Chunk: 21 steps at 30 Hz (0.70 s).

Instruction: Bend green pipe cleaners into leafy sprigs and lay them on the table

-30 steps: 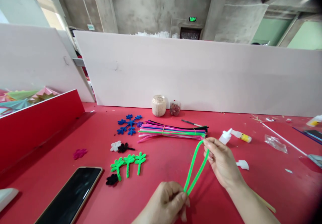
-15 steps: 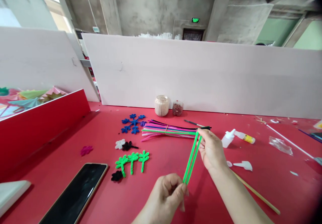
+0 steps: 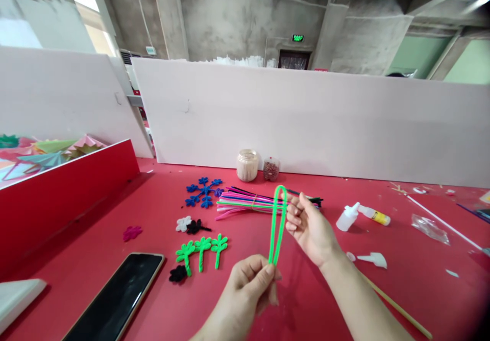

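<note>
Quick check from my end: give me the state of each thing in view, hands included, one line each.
Green pipe cleaner: bent into a narrow upright loop
Left hand: closed on the loop's lower end
Right hand: partly open beside the loop; contact unclear
Pipe cleaner bundle: bound around its middle
Green flowers: lying flat
Phone: face up, screen dark
White bottle: upright
Yellow-labelled bottle: on its side
Larger jar: upright
Green sign: lit
</note>
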{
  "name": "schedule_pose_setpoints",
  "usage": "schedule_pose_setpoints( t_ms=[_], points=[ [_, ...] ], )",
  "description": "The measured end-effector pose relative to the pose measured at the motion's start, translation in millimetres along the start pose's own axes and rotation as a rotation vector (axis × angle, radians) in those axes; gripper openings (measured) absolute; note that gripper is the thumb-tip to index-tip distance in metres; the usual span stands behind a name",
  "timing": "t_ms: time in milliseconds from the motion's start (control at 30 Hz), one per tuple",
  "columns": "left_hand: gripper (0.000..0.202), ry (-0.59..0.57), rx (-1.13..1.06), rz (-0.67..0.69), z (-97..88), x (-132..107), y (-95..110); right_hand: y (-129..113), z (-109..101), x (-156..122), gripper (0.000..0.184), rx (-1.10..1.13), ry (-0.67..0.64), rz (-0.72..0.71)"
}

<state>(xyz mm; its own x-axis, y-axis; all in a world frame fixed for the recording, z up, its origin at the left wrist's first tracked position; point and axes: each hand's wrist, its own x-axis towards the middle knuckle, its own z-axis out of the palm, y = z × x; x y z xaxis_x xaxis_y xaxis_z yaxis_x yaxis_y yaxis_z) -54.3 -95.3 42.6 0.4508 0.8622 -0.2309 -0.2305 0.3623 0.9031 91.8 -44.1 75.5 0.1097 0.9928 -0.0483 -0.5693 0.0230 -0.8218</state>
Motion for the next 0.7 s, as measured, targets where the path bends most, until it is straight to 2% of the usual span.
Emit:
schedule_pose_setpoints(
  t_ms=[200,267,400,533,700],
  points=[
    [0.03,0.057,-0.083,-0.02,-7.1,-2,-8,28,-12,-21,0.026,-0.096,-0.291,0.237],
    [0.031,0.06,-0.065,-0.029,-9.1,-1,-10,34,-13,-27,0.026,-0.183,-0.353,0.267],
    [0.035,0.076,-0.003,-0.042,-11.8,1,-13,40,-12,-33,0.02,-0.404,-0.412,0.183],
    [0.035,0.11,0.026,-0.05,-12.7,0,-12,41,-11,-32,0.024,-0.499,-0.42,0.115],
    [0.032,0.041,-0.036,-0.081,-13.9,1,-10,42,-15,-30,0.025,-0.58,-0.397,0.071]
  ],
)
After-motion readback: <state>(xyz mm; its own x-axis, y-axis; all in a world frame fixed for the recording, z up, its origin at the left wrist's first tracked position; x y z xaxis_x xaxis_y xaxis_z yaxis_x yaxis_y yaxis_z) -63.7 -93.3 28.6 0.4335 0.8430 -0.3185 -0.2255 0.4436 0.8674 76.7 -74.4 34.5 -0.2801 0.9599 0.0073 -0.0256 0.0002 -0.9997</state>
